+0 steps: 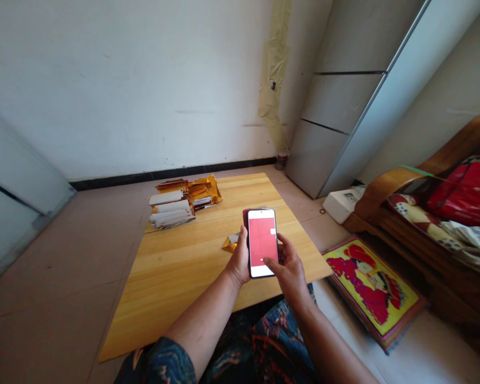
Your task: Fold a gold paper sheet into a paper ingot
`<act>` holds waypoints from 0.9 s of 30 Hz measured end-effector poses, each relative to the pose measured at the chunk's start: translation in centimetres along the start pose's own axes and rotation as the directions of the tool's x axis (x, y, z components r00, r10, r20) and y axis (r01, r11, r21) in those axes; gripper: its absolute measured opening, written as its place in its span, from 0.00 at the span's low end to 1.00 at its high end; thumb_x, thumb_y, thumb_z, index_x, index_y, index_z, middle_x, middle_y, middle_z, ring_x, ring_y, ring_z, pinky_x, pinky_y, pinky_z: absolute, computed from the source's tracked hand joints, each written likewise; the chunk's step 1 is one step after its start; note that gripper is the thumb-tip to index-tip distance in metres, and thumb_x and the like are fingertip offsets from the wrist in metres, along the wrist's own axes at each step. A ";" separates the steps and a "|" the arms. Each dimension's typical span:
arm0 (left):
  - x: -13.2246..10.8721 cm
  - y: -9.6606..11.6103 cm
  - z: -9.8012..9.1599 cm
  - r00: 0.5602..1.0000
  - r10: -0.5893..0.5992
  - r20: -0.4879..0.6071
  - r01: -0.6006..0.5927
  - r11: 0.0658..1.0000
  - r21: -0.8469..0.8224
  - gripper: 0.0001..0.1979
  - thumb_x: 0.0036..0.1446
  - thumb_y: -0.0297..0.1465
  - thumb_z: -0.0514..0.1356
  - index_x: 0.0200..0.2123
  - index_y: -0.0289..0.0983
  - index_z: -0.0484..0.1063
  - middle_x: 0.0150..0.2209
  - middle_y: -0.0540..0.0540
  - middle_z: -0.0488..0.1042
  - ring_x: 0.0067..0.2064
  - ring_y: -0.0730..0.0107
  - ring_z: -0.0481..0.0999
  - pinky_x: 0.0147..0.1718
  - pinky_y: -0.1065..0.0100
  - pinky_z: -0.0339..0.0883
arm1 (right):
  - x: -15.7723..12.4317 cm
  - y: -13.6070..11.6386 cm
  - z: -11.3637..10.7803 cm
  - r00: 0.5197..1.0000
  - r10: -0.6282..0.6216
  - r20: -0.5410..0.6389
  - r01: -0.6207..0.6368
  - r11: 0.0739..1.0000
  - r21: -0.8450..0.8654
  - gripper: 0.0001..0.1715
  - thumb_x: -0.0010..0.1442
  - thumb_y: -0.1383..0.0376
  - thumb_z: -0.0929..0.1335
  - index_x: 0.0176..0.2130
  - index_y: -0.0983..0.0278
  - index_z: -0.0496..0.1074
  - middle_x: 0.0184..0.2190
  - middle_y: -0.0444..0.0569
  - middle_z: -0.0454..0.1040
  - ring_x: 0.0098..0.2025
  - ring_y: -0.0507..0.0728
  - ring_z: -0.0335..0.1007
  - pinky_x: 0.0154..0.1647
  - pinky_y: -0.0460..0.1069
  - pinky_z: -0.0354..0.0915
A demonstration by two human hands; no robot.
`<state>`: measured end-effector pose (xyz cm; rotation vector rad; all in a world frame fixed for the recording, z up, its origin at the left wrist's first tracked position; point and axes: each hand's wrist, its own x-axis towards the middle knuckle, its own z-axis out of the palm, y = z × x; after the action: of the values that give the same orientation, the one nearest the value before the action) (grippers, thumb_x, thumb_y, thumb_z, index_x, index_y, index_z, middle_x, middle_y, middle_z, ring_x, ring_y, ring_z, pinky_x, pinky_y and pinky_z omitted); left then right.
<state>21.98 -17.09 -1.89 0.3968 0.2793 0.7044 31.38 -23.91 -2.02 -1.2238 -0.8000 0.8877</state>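
My left hand (239, 257) grips the left edge of a black smartphone (262, 242), whose screen shows a mostly red page. My right hand (288, 269) holds the phone's right side, with the thumb resting low on the screen. Just beyond my left hand, a small folded piece of gold foil (230, 244) lies on a light wooden board (176, 288). Toward the board's far left corner lie stacks of white paper packets (171, 210) and a heap of gold foil sheets (202, 191).
The board rests on a pinkish floor near a white wall. To the right are a yellow-and-red picture mat (372, 288), a white box (342, 206), a tall grey cabinet (336, 101), and a wooden bench (420, 213) holding red cloth and papers.
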 end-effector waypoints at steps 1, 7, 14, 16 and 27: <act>0.0 0.0 0.0 1.000 0.000 0.007 0.000 1.000 -0.004 0.41 0.57 0.58 0.42 0.49 0.28 0.71 0.41 0.32 0.78 0.46 0.49 0.77 0.50 0.52 0.65 | 0.0 0.1 0.0 1.000 -0.002 -0.001 0.002 1.000 -0.003 0.37 0.43 0.66 0.74 0.52 0.61 0.63 0.41 0.49 0.75 0.40 0.59 0.73 0.42 0.55 0.69; -0.1 0.0 0.0 1.000 -0.004 0.028 0.005 1.000 -0.014 0.41 0.56 0.59 0.45 0.50 0.28 0.71 0.42 0.31 0.77 0.46 0.48 0.76 0.50 0.51 0.65 | 0.0 0.5 -0.1 1.000 -0.016 0.003 0.016 1.000 -0.002 0.37 0.43 0.66 0.73 0.53 0.61 0.63 0.40 0.48 0.75 0.39 0.58 0.73 0.41 0.55 0.69; -0.1 -0.1 -0.4 0.999 -0.003 0.046 0.003 1.000 -0.003 0.41 0.56 0.59 0.44 0.50 0.28 0.71 0.42 0.31 0.77 0.46 0.48 0.76 0.50 0.51 0.65 | 0.0 0.9 -0.1 1.000 -0.003 0.009 0.003 1.000 0.002 0.39 0.43 0.67 0.73 0.54 0.61 0.62 0.41 0.49 0.75 0.39 0.58 0.73 0.41 0.54 0.69; -0.2 -0.1 -0.4 0.999 -0.005 0.052 0.006 1.000 -0.009 0.41 0.56 0.59 0.45 0.50 0.27 0.70 0.42 0.31 0.77 0.46 0.48 0.76 0.50 0.51 0.65 | 0.0 1.0 -0.1 1.000 -0.007 0.008 0.007 1.000 0.000 0.39 0.43 0.67 0.73 0.54 0.61 0.62 0.41 0.49 0.75 0.39 0.58 0.73 0.41 0.54 0.70; -0.3 -0.1 -0.3 0.999 -0.007 0.043 0.008 1.000 -0.011 0.41 0.56 0.58 0.45 0.51 0.27 0.70 0.42 0.31 0.77 0.46 0.48 0.76 0.50 0.52 0.65 | 0.0 0.8 0.0 1.000 -0.005 0.012 0.005 1.000 -0.004 0.38 0.43 0.68 0.73 0.54 0.61 0.62 0.42 0.49 0.75 0.40 0.58 0.73 0.42 0.53 0.69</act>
<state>21.70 -17.24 -2.16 0.3992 0.2363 0.6891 31.29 -23.89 -2.80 -1.2209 -0.8147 0.8903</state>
